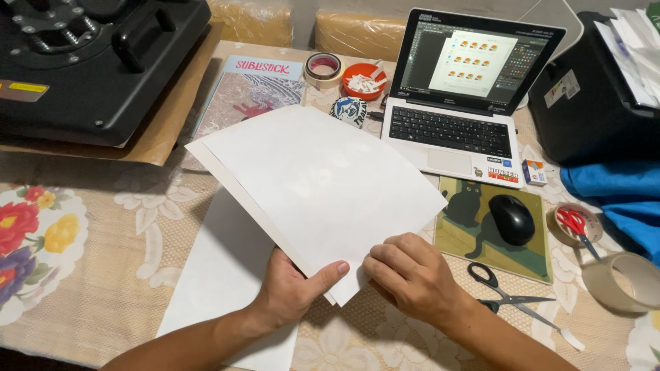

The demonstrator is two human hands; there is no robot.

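Both forearms come up from the near edge of the worktop (pixel 89 288) and meet over its middle. The left hand (pixel 292 288) is turned palm up beneath a pair of white sheets (pixel 316 185), with the thumb laid across the top of their near corner and the fingers hidden underneath, so the corner is pinched between thumb and fingers. The right hand (pixel 412 275) lies palm down just beside it, fingers curled, the fingertips pressing on the same near corner of the paper. The sheets are lifted off the worktop and tilted, fanned slightly so the edge of the lower one shows along the left side. Under them, flat on the flowered cloth, lies another white sheet (pixel 220 282) reaching toward the near edge.

To the right of the hands, black-handled scissors (pixel 509 295) lie on the cloth, and beyond them a black mouse (pixel 511 218) sits on a green mouse pad (pixel 460 233). Near the right edge are a roll of clear tape (pixel 622 280) and a blue cloth (pixel 612 192). Farther back stands an open laptop (pixel 457 103), with a small roll of tape (pixel 323 69) and an orange dish (pixel 363 79) to its left. A black heat press (pixel 89 62) fills the far left corner.
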